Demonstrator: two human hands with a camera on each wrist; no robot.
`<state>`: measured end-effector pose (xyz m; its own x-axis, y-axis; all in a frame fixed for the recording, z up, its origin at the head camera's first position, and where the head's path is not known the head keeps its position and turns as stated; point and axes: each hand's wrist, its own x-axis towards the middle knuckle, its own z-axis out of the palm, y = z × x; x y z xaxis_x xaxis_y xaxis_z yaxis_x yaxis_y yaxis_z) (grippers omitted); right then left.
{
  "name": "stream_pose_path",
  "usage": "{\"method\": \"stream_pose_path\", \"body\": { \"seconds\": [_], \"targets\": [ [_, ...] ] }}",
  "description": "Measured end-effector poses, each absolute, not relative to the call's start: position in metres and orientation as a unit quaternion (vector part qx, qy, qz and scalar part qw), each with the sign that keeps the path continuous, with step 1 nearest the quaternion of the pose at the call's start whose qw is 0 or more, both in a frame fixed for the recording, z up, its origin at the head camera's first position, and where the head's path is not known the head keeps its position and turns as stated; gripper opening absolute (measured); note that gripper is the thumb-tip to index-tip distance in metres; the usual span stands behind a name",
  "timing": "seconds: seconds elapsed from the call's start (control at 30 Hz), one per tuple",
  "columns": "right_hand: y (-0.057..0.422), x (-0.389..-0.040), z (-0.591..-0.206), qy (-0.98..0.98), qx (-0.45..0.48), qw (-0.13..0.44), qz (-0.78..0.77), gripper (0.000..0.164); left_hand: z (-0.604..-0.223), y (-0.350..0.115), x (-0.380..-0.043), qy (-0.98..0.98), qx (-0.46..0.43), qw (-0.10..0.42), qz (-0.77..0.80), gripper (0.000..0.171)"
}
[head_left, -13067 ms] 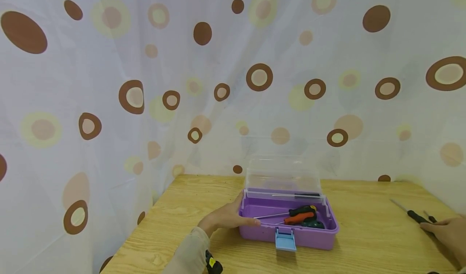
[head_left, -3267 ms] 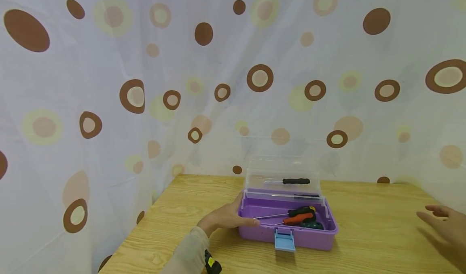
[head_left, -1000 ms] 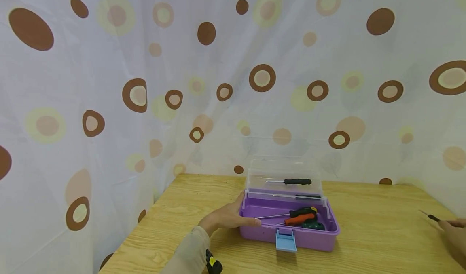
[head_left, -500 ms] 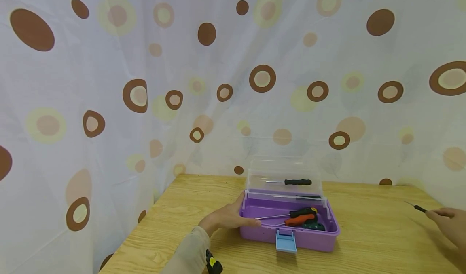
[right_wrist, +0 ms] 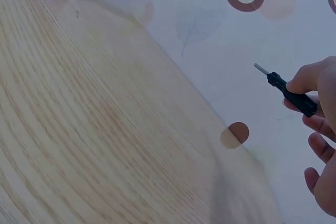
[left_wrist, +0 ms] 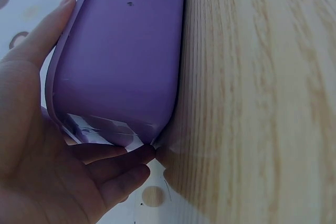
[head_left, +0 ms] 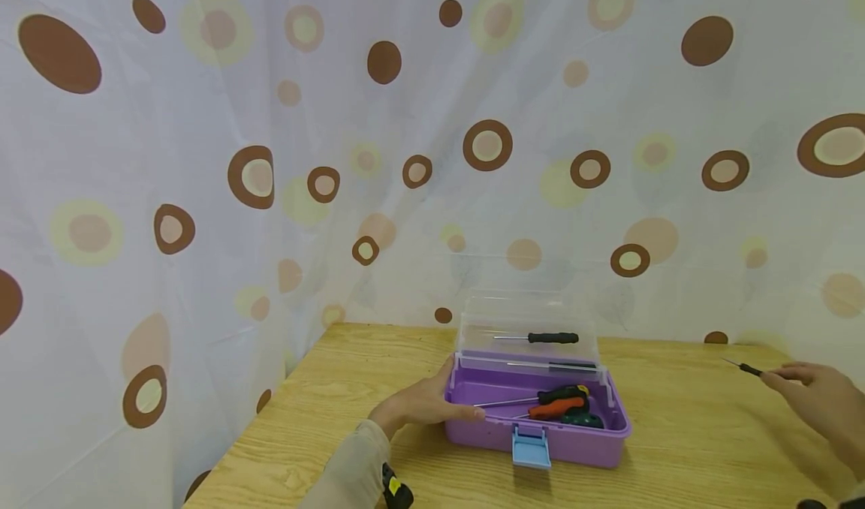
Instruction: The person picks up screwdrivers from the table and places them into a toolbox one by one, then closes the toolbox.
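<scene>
Your right hand [head_left: 819, 400] pinches the small screwdriver [head_left: 750, 370], its tip pointing left and slightly away, well to the right of the purple toolbox [head_left: 583, 447], whose left end your left hand [head_left: 422, 404] grips.

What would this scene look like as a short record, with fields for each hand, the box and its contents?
Left hand: grips left end of purple toolbox
Right hand: pinches small black-handled screwdriver, held off the table
Lid: clear lid raised
Latch: light blue latch, undone at front
Inside, among others: orange-handled tool, black-and-yellow-handled tool, dark green item (type unclear)
</scene>
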<state>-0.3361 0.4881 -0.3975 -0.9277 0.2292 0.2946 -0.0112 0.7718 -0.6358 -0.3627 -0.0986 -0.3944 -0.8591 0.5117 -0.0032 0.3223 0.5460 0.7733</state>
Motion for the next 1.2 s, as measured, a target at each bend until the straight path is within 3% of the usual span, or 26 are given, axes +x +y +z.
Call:
{"method": "stream_pose_path", "body": {
  "seconds": [0.33, 0.67, 1.2],
  "targets": [
    [0.47, -0.34, -0.382, -0.936, -0.001, 0.176, 0.304, 0.068, -0.395, -0.098, -0.364, 0.872, 0.242, 0.113, 0.411, 0.124],
    [0.446, -0.342, -0.37, -0.937, 0.054, 0.198, 0.284, 0.059, -0.395, -0.098, -0.365, 0.866, 0.253, 0.115, 0.416, 0.123],
    [0.395, -0.353, -0.359, -0.929, 0.115, 0.169, 0.308, 0.053, -0.395, -0.098, -0.364, 0.871, 0.241, 0.113, 0.412, 0.123]
  ]
}}
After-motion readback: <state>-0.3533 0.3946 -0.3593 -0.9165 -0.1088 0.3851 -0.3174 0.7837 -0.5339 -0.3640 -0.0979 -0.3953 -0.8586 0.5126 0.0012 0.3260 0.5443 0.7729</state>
